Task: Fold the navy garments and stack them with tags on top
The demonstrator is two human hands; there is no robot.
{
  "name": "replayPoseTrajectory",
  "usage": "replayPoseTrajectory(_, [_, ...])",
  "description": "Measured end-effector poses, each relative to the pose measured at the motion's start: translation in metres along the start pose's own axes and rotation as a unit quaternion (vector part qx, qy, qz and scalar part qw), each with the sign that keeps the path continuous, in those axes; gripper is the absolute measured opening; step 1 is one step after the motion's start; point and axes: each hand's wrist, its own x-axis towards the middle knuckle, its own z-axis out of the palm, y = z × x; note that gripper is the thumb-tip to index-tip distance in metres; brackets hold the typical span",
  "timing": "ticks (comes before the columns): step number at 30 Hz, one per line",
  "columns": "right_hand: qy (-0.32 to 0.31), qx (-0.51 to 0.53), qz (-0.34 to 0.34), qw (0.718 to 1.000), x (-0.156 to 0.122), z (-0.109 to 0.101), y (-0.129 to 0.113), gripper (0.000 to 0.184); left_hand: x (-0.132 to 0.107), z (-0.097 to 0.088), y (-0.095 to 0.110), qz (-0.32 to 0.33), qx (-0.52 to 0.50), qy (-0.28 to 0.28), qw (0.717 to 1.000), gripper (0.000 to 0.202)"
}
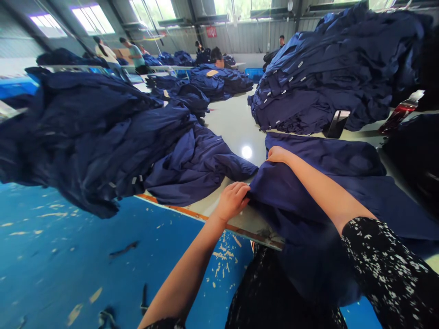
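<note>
A navy garment (329, 183) lies spread on the white table (236, 123) in front of me and hangs over the near edge. My left hand (232, 199) is closed, pinching the garment's left edge near the table's front rim. My right hand (277, 154) rests on the garment's far left corner, fingers curled onto the cloth and partly hidden. A crumpled navy garment (199, 164) lies just left of my hands.
A big heap of navy garments (85, 132) covers the table's left side, and a folded stack (325, 77) rises at the right. A dark phone (338, 123) and a red bottle (399, 112) stand by the stack. Blue floor (68, 256) lies below. People work at far tables.
</note>
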Motion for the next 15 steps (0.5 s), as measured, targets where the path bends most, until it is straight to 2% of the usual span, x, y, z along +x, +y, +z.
replayPoseTrajectory(3, [0.015,0.151,-0.014,0.988,-0.011,0.007,0.022,0.017,0.003,0.003,-0.002,-0.098,-0.021,-0.067,0.993,0.033])
replayPoseTrajectory(5, [0.017,0.26,-0.013,0.965,-0.018,0.01,0.038,0.022,0.005,0.005,-0.003,-0.128,-0.028,-0.095,0.987,0.031])
replayPoseTrajectory(8, [0.047,0.379,-0.021,0.924,-0.024,0.013,0.051,0.025,0.005,0.006,-0.004,-0.11,-0.016,-0.103,0.988,0.02])
replayPoseTrajectory(11, [0.096,0.436,-0.031,0.894,-0.022,0.011,0.052,0.024,0.004,0.003,-0.004,-0.062,-0.007,-0.11,0.992,0.02])
replayPoseTrajectory(13, [0.109,0.452,-0.037,0.885,-0.021,0.009,0.049,0.024,0.004,0.0,-0.003,-0.056,-0.005,-0.113,0.992,0.021])
replayPoseTrajectory(15, [0.107,0.447,-0.03,0.888,-0.02,0.006,0.045,0.023,0.003,-0.002,-0.002,-0.08,0.003,-0.11,0.991,0.023])
